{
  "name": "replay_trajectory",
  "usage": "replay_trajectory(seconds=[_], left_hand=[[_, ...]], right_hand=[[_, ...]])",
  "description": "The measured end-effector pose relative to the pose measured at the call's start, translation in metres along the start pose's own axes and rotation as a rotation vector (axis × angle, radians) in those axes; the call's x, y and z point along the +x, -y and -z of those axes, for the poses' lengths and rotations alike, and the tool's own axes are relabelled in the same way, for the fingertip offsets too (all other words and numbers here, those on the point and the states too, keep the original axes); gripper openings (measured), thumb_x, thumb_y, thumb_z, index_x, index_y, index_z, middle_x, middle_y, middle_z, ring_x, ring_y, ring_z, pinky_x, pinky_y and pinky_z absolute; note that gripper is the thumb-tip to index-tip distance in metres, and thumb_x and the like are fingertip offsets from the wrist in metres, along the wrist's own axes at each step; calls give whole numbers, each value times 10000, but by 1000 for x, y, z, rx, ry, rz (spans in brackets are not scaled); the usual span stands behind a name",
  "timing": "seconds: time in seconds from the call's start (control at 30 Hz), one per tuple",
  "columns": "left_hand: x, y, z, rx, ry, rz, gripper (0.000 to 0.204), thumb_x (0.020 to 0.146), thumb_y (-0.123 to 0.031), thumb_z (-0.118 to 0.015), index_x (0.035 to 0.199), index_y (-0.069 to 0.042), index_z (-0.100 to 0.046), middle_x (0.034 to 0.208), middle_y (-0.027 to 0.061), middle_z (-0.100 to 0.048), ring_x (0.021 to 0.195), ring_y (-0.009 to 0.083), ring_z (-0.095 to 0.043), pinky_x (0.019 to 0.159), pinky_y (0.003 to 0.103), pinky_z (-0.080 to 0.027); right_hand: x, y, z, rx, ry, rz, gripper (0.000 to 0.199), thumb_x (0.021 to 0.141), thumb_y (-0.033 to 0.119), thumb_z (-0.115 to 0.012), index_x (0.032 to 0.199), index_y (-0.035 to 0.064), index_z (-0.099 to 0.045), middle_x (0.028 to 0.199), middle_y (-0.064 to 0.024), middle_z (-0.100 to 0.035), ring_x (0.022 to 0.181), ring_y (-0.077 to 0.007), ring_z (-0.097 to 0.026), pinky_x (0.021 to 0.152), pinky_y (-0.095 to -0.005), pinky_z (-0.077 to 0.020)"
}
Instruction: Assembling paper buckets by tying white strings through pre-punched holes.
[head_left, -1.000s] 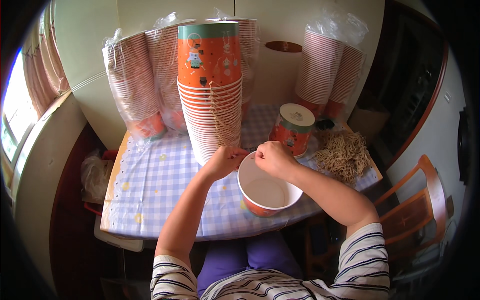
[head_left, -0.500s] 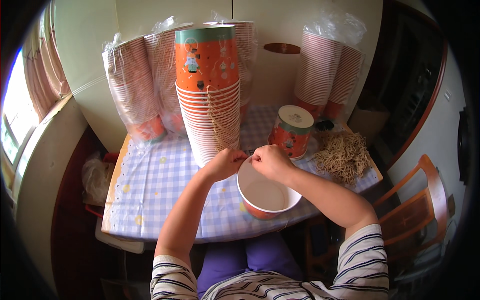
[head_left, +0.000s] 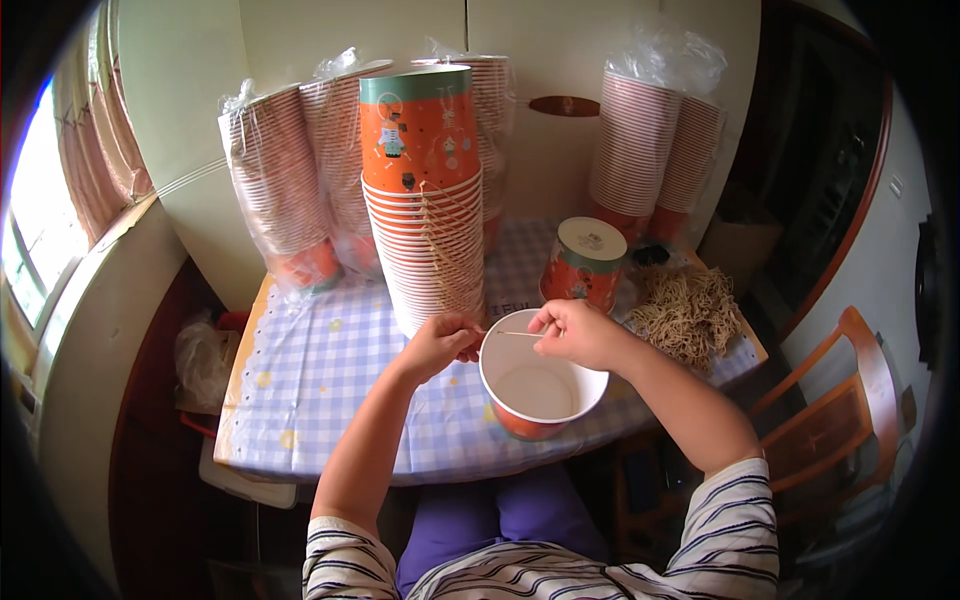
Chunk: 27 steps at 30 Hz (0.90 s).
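A paper bucket [head_left: 530, 427], orange outside and white inside, stands with its mouth up near the table's front edge. Across its opening runs a thin tan cord [head_left: 513, 333]. My right hand [head_left: 582, 335], above the far rim, pinches one end of this cord. At the rim's left side, my left hand [head_left: 442, 345] is closed on the cord's other part; its fingertips are partly hidden. Just beyond my hands rises a tall stack of upside-down orange buckets [head_left: 422, 250], with tan cords hanging down its side. Another upturned bucket [head_left: 582, 272] sits behind my right hand.
A heap of tan cords [head_left: 690, 315] lies at the table's right. Plastic-wrapped bucket stacks stand at the back left [head_left: 280, 180] and back right [head_left: 632, 150]. A checked cloth [head_left: 330, 390] covers the table. A wooden chair [head_left: 840, 400] is at the right.
My right hand has moved right and a little nearer along the rim, and the cord now shows stretched between my hands. The left hand stays by the rim. The view has shifted slightly.
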<state>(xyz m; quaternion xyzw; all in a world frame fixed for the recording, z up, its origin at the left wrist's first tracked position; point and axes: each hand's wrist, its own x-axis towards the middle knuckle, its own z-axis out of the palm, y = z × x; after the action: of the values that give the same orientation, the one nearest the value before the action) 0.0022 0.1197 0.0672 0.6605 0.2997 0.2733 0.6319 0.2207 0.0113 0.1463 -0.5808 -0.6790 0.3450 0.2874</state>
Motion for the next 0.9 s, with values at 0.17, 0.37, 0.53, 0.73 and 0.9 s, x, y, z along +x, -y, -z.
replay_trajectory(seconds=[0.17, 0.37, 0.53, 0.73, 0.9], left_hand=[[-21, 12, 2, -338, -71, 76, 96, 901, -106, -526, 887, -32, -586, 809, 67, -625, 719, 158, -601, 677, 285, -495], [-60, 16, -8, -571, -132, 55, 80, 880, -88, -513, 854, -48, -578, 827, 81, -627, 744, 180, -607, 719, 304, -481], [-90, 33, -21, -675, -117, -14, 103, 890, -72, -497, 884, -23, -588, 908, 109, -650, 834, 197, -633, 772, 312, -487], [-106, 51, -50, -713, -107, -152, 136, 900, -99, -486, 868, -53, -610, 1009, 90, -646, 933, 184, -601, 847, 320, -443], [-114, 60, -76, -706, -87, -227, 96, 875, -63, -518, 856, -40, -610, 1021, 86, -625, 907, 150, -568, 841, 301, -438]], right_hand=[[-46, 17, -21, 269, 56, 56, 169, 834, 103, -638, 949, -18, -610, 867, -36, -639, 788, -84, -583, 716, -251, -482], [-88, 34, -64, -146, -107, 399, 154, 787, 112, -667, 895, 5, -642, 811, -103, -612, 688, -223, -612, 623, -307, -495], [-95, 16, -93, -364, -379, 506, 114, 750, 81, -685, 835, 31, -627, 796, -94, -608, 683, -273, -616, 613, -350, -504], [-84, -11, -114, -255, -544, 506, 104, 762, 52, -651, 846, 16, -602, 809, -122, -595, 703, -306, -609, 614, -373, -502], [-76, -27, -150, -9, -472, 453, 57, 792, 29, -645, 830, -13, -636, 753, -120, -617, 669, -232, -616, 615, -297, -492]])
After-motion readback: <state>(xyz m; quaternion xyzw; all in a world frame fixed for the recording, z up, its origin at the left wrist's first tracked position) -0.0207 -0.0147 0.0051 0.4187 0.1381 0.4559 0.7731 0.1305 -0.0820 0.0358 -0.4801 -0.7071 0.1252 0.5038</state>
